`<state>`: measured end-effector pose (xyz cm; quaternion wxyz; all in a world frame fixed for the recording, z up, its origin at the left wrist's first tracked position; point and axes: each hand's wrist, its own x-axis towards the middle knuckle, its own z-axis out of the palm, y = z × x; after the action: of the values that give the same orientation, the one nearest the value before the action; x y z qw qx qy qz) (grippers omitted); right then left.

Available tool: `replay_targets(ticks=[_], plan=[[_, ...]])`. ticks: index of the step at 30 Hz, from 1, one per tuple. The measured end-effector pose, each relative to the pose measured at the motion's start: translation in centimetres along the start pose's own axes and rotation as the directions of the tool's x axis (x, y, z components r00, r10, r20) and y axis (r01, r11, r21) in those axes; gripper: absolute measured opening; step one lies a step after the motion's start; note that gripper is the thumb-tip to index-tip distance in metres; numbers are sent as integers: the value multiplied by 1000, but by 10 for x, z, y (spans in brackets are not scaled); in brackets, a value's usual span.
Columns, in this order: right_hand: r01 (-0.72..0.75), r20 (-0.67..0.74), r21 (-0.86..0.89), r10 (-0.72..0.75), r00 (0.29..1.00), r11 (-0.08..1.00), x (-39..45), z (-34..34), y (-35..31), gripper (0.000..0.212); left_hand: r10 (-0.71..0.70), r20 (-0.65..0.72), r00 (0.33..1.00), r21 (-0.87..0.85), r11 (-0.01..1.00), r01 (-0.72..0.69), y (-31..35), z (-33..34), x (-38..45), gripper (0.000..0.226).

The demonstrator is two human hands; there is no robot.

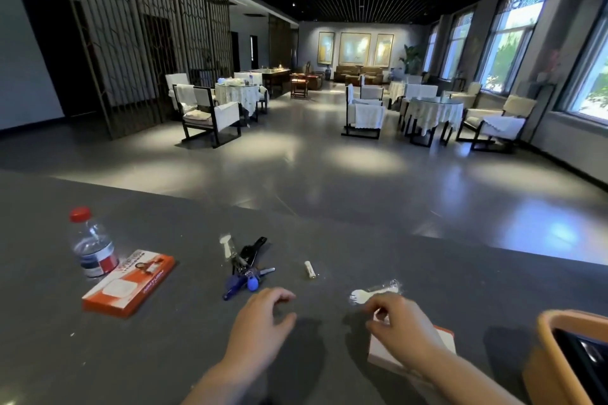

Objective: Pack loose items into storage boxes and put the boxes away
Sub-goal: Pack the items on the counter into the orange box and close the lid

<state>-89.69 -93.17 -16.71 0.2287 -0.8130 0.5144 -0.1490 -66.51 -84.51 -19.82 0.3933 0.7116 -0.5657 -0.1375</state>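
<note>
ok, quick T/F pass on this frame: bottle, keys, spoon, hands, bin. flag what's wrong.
1. The water bottle stands upright with a red cap on. True.
2. The bunch of keys lies inside the orange bin. False: it lies on the grey counter, ahead of the left hand.
3. The wrapped plastic spoon lies on the counter just beyond the right hand. True.
4. The left hand grips the bottle. False: it hovers near the keys, fingers curled, holding nothing visible.
5. The flat orange box lies beside the bottle. True.
6. The small white battery stands on end. False: it lies on its side.
</note>
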Motion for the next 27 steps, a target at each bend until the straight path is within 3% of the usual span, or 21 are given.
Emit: replay_targets(ticks=[5,11,15,22,27], plan=[[-85,-53,-180,77,996,980,64,10,25,30,10,75,997,100,995,-18,-13,22,76,32],[-43,114,-408,98,989,912,104,29,50,41,-53,221,974,267,964,-8,-29,73,124,62],[-24,145,-401,90,985,916,114,34,59,44,-105,227,968,285,958,37,-38,91,139,73],[-53,37,-347,71,997,936,111,28,61,25,-72,153,986,237,971,34,-48,102,138,54],[-115,-122,-92,103,987,989,82,-2,45,15,-17,117,993,107,994,4,-7,93,113,53]])
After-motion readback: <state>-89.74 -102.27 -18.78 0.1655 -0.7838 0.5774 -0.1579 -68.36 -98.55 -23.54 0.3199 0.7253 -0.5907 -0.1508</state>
